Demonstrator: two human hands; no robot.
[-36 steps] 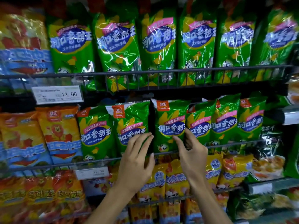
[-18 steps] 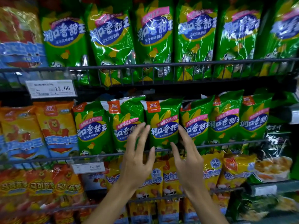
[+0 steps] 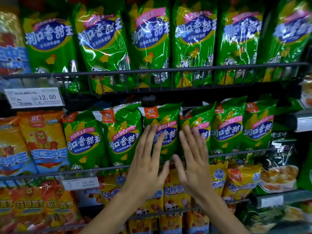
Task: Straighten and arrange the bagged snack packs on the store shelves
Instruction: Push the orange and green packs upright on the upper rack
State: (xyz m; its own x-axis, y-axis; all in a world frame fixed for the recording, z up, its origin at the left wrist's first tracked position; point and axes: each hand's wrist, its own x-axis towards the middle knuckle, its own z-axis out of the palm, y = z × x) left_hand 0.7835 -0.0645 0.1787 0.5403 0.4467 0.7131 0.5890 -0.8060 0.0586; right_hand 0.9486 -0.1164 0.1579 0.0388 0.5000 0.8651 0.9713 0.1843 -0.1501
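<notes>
- Shelves of bagged snacks fill your view, three wire-fronted tiers stacked from the top of the frame to the bottom.
- Your left hand (image 3: 148, 168) is at lower centre, fingers straight and spread, fingertips lying on the face of the centre green pack (image 3: 164, 119) in the middle tier.
- Your right hand (image 3: 194, 166) is just beside it, fingers also straight and slightly fanned, fingertips over the neighbouring green pack (image 3: 200, 117) to the right; motion blur softens this hand.
- Both thumbs point inward and nearly meet at the middle tier's wire rail (image 3: 236, 153).
- Neither hand is curled around anything.
- More green packs stand in the same row on either side, most leaning slightly.
- Orange packs (image 3: 42, 141) sit at the left end of that row.
- Larger green bags (image 3: 148, 39) line the upper tier behind their own rail.
- White price tag (image 3: 34, 97) reading 12.00 hangs at the left edge, under the upper tier.
- Yellow and orange packs crowd the lower tier beneath your hands.
</notes>
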